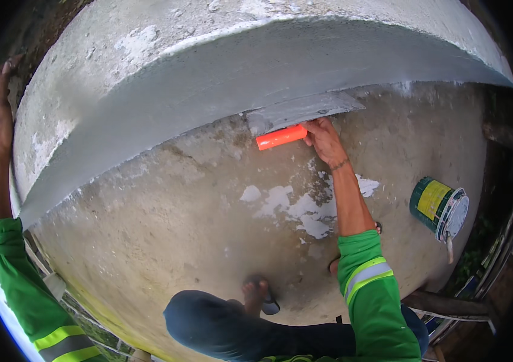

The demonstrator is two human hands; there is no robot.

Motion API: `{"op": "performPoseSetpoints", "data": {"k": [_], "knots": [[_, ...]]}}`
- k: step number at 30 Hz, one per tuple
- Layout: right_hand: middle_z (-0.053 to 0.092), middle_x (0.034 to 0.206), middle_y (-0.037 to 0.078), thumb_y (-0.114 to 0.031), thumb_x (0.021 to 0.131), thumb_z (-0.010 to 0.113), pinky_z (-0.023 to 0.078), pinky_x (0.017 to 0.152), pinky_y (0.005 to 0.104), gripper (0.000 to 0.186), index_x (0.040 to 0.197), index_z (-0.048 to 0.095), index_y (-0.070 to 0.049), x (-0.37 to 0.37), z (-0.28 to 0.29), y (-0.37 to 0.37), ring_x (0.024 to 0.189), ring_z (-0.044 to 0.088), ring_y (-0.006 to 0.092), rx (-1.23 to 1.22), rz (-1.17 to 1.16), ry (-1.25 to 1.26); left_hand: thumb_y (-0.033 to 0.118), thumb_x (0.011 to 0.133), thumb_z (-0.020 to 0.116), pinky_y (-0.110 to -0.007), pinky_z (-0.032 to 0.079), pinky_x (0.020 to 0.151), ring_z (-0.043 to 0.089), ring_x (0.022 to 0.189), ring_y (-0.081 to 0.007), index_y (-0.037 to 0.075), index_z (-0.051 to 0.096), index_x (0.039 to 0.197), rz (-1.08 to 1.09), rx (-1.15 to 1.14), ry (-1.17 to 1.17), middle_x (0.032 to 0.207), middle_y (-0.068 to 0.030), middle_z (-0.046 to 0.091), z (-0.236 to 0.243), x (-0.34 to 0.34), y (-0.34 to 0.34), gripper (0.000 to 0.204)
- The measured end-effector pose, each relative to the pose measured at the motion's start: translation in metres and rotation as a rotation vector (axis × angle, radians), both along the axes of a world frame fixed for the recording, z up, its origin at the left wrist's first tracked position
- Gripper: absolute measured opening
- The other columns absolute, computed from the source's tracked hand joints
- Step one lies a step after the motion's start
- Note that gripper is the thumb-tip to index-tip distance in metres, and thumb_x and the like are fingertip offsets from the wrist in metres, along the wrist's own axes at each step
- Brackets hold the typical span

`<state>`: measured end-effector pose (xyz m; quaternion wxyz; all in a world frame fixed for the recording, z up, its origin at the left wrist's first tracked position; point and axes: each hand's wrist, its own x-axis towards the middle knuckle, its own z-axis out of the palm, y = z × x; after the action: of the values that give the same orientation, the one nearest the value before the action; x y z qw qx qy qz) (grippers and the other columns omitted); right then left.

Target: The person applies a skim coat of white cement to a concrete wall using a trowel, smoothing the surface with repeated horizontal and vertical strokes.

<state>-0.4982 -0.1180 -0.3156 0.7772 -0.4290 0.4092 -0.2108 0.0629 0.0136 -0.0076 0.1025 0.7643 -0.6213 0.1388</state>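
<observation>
Wall (208, 78) face smooth, top still rough; right hand (324, 139) grasps trowel (282, 137) at wall's base; left hand (4, 83), grip unclear.

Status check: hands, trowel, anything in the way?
Right hand on orange trowel handle. Blade along lower edge of curved wall. Left hand at wall's far left. Bucket off right, clear of blade.

No words or numbers can be read; at right of the frame, a yellow label (432, 200) stands on the green bucket (442, 208) (its print too small to make out).
</observation>
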Motion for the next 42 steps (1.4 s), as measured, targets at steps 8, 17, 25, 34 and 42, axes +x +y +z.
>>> {"op": "performPoseSetpoints", "data": {"k": [8, 17, 25, 34, 42], "knots": [[0.069, 0.098, 0.010, -0.016, 0.093, 0.061, 0.037, 0.050, 0.0209, 0.019, 0.105, 0.061, -0.002, 0.001, 0.010, -0.005, 0.066, 0.055, 0.0085, 0.035, -0.005, -0.066, 0.043, 0.101, 0.033, -0.035, 0.021, 0.114, 0.037, 0.135, -0.0258, 0.006, 0.054, 0.132, -0.017, -0.023, 0.005, 0.139, -0.0143, 0.047, -0.001, 0.003, -0.003, 0.053], [0.068, 0.100, 0.017, -0.024, 0.093, 0.061, 0.034, 0.047, 0.0195, 0.035, 0.111, 0.055, 0.006, 0.014, 0.199, -0.004, 0.067, 0.056, 0.0095, -0.153, -0.052, -0.064, 0.050, 0.097, 0.040, -0.035, 0.026, 0.110, 0.041, 0.130, -0.0292, 0.006, 0.055, 0.128, 0.155, -0.123, 0.477, 0.137, -0.0157, 0.048, 0.003, -0.031, -0.013, 0.056], [0.065, 0.092, 0.011, 0.004, 0.083, 0.055, 0.046, 0.057, 0.0298, 0.025, 0.107, 0.059, 0.003, -0.033, 0.219, 0.035, 0.073, 0.060, 0.0176, -0.257, -0.241, -0.143, 0.050, 0.096, 0.039, -0.035, 0.029, 0.108, 0.046, 0.125, -0.0301, 0.004, 0.054, 0.124, 0.164, -0.104, 0.424, 0.130, -0.0157, 0.053, 0.006, -0.040, -0.013, 0.056], [0.053, 0.068, 0.002, -0.010, 0.086, 0.060, 0.037, 0.055, 0.0273, 0.007, 0.085, 0.058, -0.003, 0.041, 0.032, 0.082, 0.059, 0.048, 0.0102, 0.003, 0.026, 0.134, 0.014, 0.097, 0.040, -0.034, 0.033, 0.107, 0.048, 0.124, -0.0312, 0.004, 0.053, 0.126, -0.067, -0.061, 0.146, 0.131, -0.0138, 0.052, -0.001, -0.026, -0.011, 0.033], [0.067, 0.087, 0.007, -0.017, 0.090, 0.059, 0.036, 0.052, 0.0243, 0.020, 0.100, 0.063, 0.000, 0.078, 0.007, 0.062, 0.055, 0.046, 0.0079, 0.001, -0.013, -0.076, 0.017, 0.097, 0.041, -0.034, 0.028, 0.112, 0.042, 0.132, -0.0316, 0.008, 0.049, 0.135, -0.102, 0.021, 0.200, 0.142, -0.0164, 0.044, 0.003, -0.015, -0.006, 0.039]]}}
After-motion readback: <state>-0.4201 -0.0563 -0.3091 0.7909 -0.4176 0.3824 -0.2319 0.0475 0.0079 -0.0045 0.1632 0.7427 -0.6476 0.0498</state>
